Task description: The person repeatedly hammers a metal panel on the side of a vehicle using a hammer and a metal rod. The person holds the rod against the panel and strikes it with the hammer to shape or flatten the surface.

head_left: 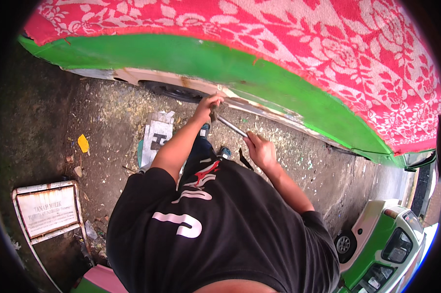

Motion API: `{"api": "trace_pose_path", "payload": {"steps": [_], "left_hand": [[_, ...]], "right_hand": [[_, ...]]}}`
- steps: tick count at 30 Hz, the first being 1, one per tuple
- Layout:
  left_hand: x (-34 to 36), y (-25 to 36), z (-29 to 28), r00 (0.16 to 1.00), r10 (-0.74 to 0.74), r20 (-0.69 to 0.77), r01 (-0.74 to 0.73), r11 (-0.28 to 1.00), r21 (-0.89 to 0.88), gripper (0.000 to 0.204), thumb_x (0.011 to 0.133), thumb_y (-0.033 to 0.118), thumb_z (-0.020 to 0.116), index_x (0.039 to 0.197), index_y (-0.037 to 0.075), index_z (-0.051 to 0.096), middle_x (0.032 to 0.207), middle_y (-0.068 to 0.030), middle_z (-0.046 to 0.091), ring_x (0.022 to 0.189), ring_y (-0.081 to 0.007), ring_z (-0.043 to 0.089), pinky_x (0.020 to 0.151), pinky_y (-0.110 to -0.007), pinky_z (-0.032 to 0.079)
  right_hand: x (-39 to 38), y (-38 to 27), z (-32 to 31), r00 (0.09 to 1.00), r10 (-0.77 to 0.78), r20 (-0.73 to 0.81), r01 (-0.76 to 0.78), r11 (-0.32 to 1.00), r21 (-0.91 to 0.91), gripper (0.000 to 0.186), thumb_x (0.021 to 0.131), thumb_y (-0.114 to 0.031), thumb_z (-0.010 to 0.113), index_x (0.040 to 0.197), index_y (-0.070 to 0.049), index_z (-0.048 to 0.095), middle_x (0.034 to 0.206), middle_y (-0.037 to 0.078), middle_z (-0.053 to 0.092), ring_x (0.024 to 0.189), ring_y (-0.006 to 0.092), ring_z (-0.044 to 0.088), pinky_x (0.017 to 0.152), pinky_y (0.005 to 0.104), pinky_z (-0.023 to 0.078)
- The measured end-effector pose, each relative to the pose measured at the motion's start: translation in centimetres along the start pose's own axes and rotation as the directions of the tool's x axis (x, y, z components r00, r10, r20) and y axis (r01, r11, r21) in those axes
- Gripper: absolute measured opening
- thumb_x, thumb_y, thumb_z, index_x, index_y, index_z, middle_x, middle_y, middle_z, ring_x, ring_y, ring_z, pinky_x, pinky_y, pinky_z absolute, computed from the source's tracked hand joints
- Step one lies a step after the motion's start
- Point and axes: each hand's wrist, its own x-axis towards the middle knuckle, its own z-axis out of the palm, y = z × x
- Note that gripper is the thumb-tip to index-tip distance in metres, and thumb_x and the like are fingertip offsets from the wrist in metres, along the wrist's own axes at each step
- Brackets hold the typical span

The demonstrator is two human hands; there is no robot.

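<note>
Right hand (262, 150) clamped on hammer (232, 126); left hand (208, 106) at car sill (267, 108), can't tell if gripping. Sill patchy, rusty: judged unfinished, amount done unclear.

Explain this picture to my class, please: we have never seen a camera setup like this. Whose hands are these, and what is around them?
There is no robot here: a person works bare-handed. A wide fisheye camera on their head looks down, so straight edges bend near the rim. The right hand grips the metal handle of a hammer-like tool. The left hand is at the lower edge of a green vehicle; whether it pinches something is unclear. A red floral cloth drapes over the vehicle. On the ground lie pale flakes, a flat whitish sheet and a yellow scrap.
</note>
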Motion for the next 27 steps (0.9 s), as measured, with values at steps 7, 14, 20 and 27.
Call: {"api": "trace_pose_path", "payload": {"steps": [7, 14, 20, 27], "left_hand": [[-1.2, 0.6, 1.6, 0.879, 0.465, 0.11, -0.427, 0.661, 0.617, 0.021, 0.094, 0.014, 0.059, 0.111, 0.005, 0.067, 0.117, -0.0145, 0.066, 0.095, -0.0209, 0.068, 0.082, -0.031, 0.052], [-1.8, 2.6, 1.6, 0.987, 0.141, 0.079, -0.161, 0.847, 0.506, 0.066, 0.081, 0.063, 0.061, 0.112, 0.005, 0.066, 0.136, -0.0171, 0.056, 0.137, -0.0341, 0.046, 0.106, -0.039, 0.041], [-1.7, 2.5, 1.4, 0.961, 0.221, 0.165, -0.276, 0.792, 0.545, 0.065, 0.08, 0.063, 0.062, 0.112, 0.006, 0.066, 0.135, -0.0166, 0.057, 0.138, -0.0328, 0.045, 0.104, -0.038, 0.043], [-1.2, 2.1, 0.3, 0.927, 0.279, 0.251, -0.374, 0.749, 0.547, 0.047, 0.067, -0.003, 0.067, 0.113, 0.005, 0.067, 0.13, -0.0168, 0.059, 0.113, -0.0314, 0.062, 0.093, -0.035, 0.048]], "right_hand": [[-1.2, -1.3, -2.7, 0.989, 0.144, -0.036, -0.135, 0.973, 0.189, 0.023, 0.092, -0.02, 0.068, 0.108, -0.004, 0.067, 0.079, 0.017, 0.068, 0.065, 0.0359, 0.067, 0.056, 0.0413, 0.051], [-1.9, -0.4, -2.5, 0.969, 0.245, -0.007, -0.237, 0.946, 0.223, 0.026, 0.094, -0.024, 0.066, 0.108, -0.002, 0.068, 0.081, 0.02, 0.069, 0.07, 0.0367, 0.068, 0.06, 0.0411, 0.053], [-2.1, -0.3, -2.5, 0.969, 0.245, -0.002, -0.24, 0.95, 0.199, 0.026, 0.093, -0.024, 0.067, 0.107, -0.002, 0.069, 0.081, 0.019, 0.069, 0.07, 0.0365, 0.069, 0.061, 0.0408, 0.053], [-2.7, -0.5, -2.1, 0.969, 0.244, 0.027, -0.245, 0.953, 0.179, 0.026, 0.093, -0.025, 0.067, 0.107, -0.004, 0.069, 0.081, 0.019, 0.069, 0.069, 0.0366, 0.068, 0.061, 0.0415, 0.053]]}}
